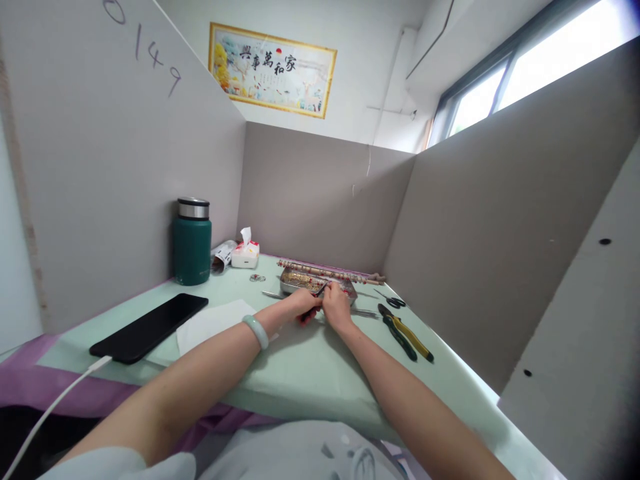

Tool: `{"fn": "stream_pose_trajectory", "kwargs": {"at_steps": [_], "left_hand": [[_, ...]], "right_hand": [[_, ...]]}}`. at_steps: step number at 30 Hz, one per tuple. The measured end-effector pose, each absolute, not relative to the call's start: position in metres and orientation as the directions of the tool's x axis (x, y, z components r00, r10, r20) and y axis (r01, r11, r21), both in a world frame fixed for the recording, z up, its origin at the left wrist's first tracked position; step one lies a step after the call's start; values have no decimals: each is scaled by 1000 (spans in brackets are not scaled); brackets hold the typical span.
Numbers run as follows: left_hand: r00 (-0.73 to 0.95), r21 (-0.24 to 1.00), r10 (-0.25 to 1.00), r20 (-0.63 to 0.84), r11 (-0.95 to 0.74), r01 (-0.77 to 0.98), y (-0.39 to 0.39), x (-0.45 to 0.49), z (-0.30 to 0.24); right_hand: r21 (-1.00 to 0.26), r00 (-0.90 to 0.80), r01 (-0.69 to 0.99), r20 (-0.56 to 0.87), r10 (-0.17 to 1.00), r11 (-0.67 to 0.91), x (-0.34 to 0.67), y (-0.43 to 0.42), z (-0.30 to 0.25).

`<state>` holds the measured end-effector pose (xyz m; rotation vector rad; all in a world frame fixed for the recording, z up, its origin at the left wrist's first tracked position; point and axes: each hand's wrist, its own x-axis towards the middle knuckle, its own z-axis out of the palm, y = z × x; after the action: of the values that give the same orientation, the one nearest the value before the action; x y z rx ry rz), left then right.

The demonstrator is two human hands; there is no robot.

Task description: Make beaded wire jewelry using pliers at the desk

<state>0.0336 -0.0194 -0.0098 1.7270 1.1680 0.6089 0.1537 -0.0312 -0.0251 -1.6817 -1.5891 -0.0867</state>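
Near tray (pixel 285 285), left hand (pixel 303 305), right hand (pixel 336 308), both curled, pinching small piece (pixel 321 291)

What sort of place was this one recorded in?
Probably a partitioned craft workstation, likely for beadwork: grey partition boards enclose a pale green tabletop, a shallow metal tray of small beads sits mid-table, and yellow-handled pliers lie to its right.
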Motion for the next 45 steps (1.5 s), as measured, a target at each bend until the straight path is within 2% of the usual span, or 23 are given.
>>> {"fn": "stream_pose_trajectory", "kwargs": {"at_steps": [6, 11, 16, 22, 26, 31, 35, 40, 45], "left_hand": [[513, 930, 846, -145, -60, 362, -16, 29, -10], [538, 952, 836, -112, -66, 300, -17, 24, -8], [556, 948, 825, -99, -91, 305, -12, 24, -13], [557, 943, 824, -106, -94, 319, -15, 24, -10], [540, 925, 833, -122, -102, 366, -18, 24, -7], [505, 868, 862, -49, -214, 449, -14, 22, -9], [526, 863, 850, -27, -246, 441, -13, 17, -6], [612, 924, 787, -85, -167, 343, -18, 11, 2], [731, 975, 676, -91, -91, 205, -17, 7, 4]], "right_hand": [[-517, 182, 838, 563, 806, 172, 158, -28, -26], [-609, 189, 755, 559, 807, 245, 162, -24, -27], [-707, 224, 649, 532, 816, 282, 164, -22, -26], [-691, 204, 650, 558, 805, 315, 164, -22, -26], [-729, 201, 605, 530, 824, 321, 165, -20, -27], [-833, 201, 459, 437, 877, 310, 167, -17, -25], [-911, 174, 291, 350, 920, 291, 167, -20, -18], [-974, 52, 68, 220, 974, 216, 168, -29, -8], [-968, -94, -64, 249, 964, 243, 173, -31, -7]]}}
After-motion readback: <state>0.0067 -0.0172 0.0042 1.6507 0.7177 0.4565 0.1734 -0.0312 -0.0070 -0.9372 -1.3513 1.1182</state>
